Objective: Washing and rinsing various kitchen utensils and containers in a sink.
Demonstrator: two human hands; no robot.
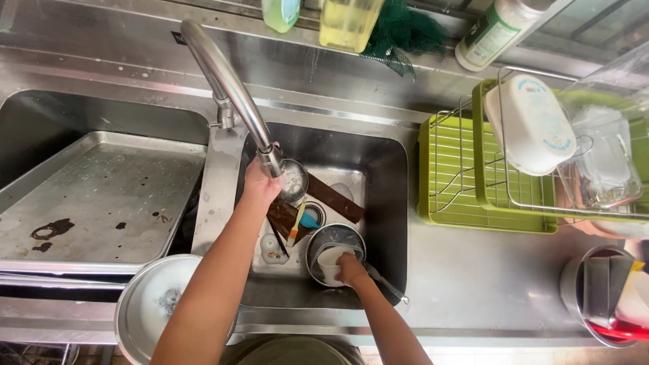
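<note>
Nearest to the person, at the front edge of the counter, a round metal bowl (159, 304) sits with a bit of water and scum in it, partly under the left forearm. Just past it, down in the right-hand sink (385, 203), the right hand (351, 269) is closed around a small white cup (329, 262), fingers wrapped over its side, holding it inside a metal pot (336, 242) that stands on the sink floor. A long metal handle (387, 284) lies just beside that wrist, slanting toward the sink's front corner.

A little further in, brown boards (334, 197) and a blue-tipped brush (304, 220) lie jumbled over the drain. Above them the left hand (258, 186) is gripping the end of the curved tap (230, 88), fingers closed round the spout, right beside a small metal ladle bowl (295, 180) under the nozzle.

To the left, a big stained baking tray (101, 203) rests across the other basin. To the right, a green drying rack (460, 176) with a wire frame holds a white lidded box (531, 125) and clear plastic containers (605, 159). Near the right edge stands a metal tub (602, 294) of utensils.

Along the back ledge stand soap bottles (348, 20), a dark green net scrubber (402, 30) and a white bottle (497, 30) lying tilted.
</note>
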